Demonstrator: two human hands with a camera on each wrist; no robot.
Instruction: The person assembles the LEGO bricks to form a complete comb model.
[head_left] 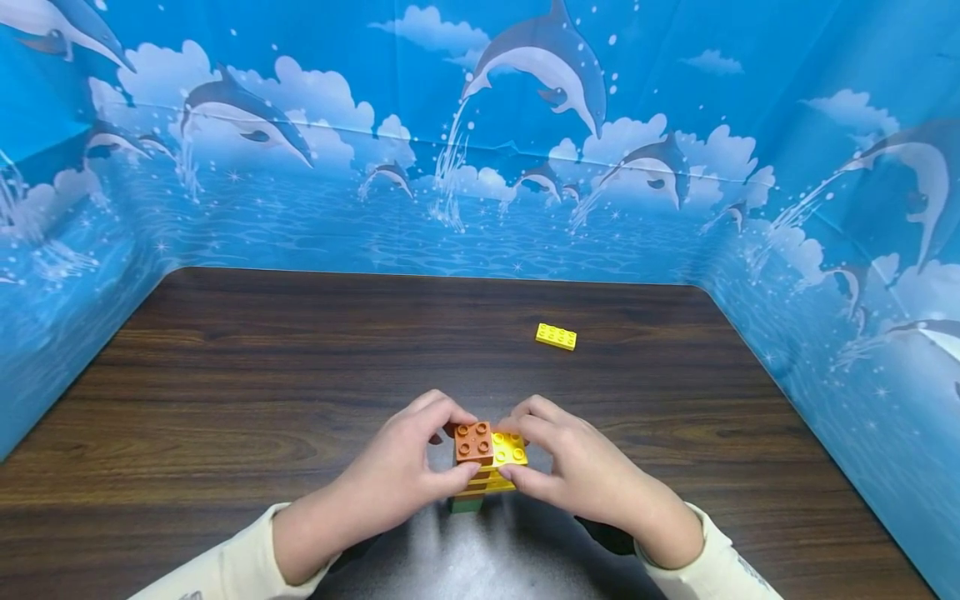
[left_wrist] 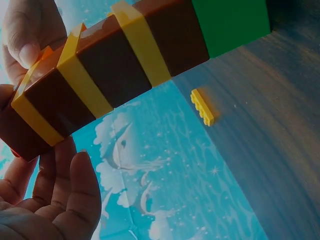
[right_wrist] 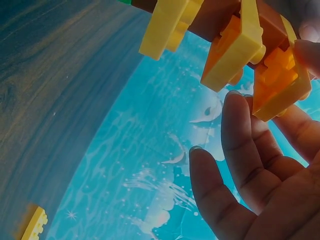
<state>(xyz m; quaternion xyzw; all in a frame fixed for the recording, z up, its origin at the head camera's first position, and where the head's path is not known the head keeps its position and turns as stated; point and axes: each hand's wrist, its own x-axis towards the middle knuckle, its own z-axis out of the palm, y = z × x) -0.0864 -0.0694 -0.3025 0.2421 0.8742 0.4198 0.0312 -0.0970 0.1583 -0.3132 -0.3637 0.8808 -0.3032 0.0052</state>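
A tower of toy building blocks stands upright between the two hands, on a green block [head_left: 467,505]. Brown blocks [left_wrist: 115,62] alternate with yellow plates [left_wrist: 130,42], and the plates jut out to the right. At the very top is an orange-brown block [head_left: 473,442] with round studs; my left hand [head_left: 393,467] pinches it between thumb and fingers. My right hand [head_left: 581,458] pinches the uppermost yellow plate [head_left: 510,451] beside it, thumb at the near edge, fingers at the far side. In the right wrist view this yellow plate [right_wrist: 280,95] overhangs the stack.
A loose yellow plate [head_left: 556,336] with studs lies farther back on the dark wooden table [head_left: 300,350], right of centre. A blue dolphin-print curtain [head_left: 420,233] borders the table at the back and both sides.
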